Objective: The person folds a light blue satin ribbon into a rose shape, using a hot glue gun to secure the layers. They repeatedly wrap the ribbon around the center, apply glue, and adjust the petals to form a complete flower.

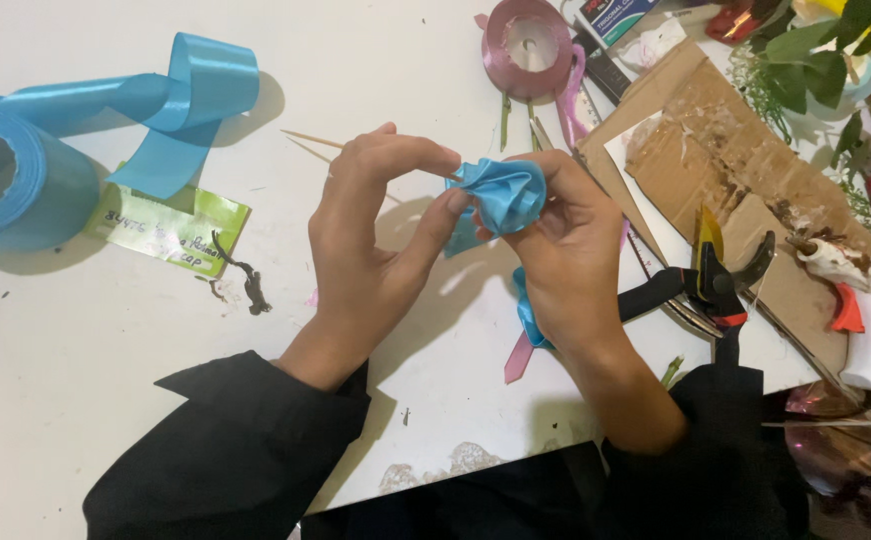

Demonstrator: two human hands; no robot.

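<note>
A small blue ribbon flower (501,196) sits between both hands above the white table (76,340). My right hand (568,250) wraps around it from the right and below. My left hand (371,240) pinches its left side with thumb and forefinger. A thin wooden stick (311,139) runs from the flower out to the left behind my left hand. A loose blue ribbon tail (528,318) and a pink strip (519,360) hang under my right wrist.
A big blue ribbon roll (16,180) with a curled loose end (191,90) lies at far left, beside a green label (171,228). A pink ribbon roll (528,45) is at the top. Cardboard (736,170), black pliers (711,290), a white glue gun (870,310) and greenery (816,50) crowd the right.
</note>
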